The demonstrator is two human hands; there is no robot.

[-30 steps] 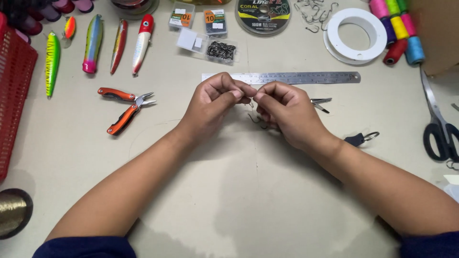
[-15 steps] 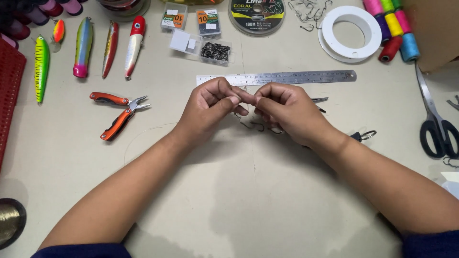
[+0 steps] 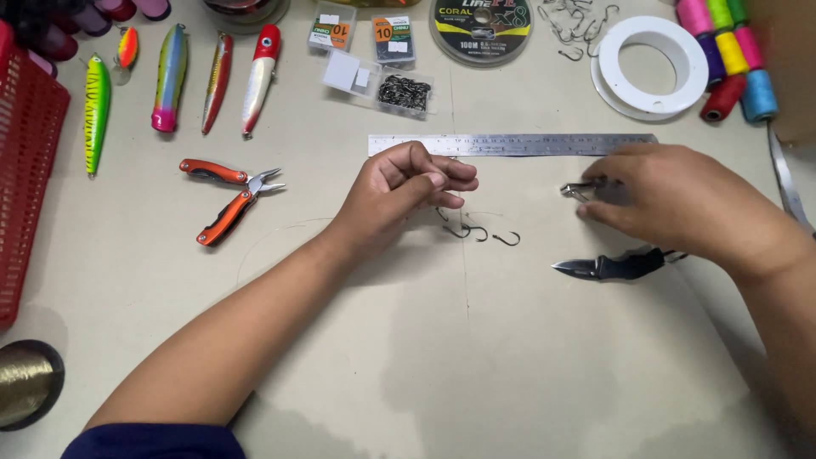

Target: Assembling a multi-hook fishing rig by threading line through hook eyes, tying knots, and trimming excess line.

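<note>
The right hand (image 3: 680, 200), at the frame's right, curls loosely onto small metal clippers (image 3: 578, 190). The left hand (image 3: 408, 183), centre, pinches shut above tiny hooks (image 3: 476, 233) on the bench (image 3: 425, 357). Hooks look light, stiff, sharp; best held by the shank.

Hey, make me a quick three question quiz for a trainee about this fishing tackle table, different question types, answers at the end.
1. True or false: the right hand is at the small metal clippers just below the steel ruler.
2. Which tool lies left of the left hand? A) orange-handled pliers B) folding knife C) white spool
3. Fill in: the loose hooks lie on the table between the left hand and the folding ____.

Key: 1 true; 2 A; 3 knife.
</note>
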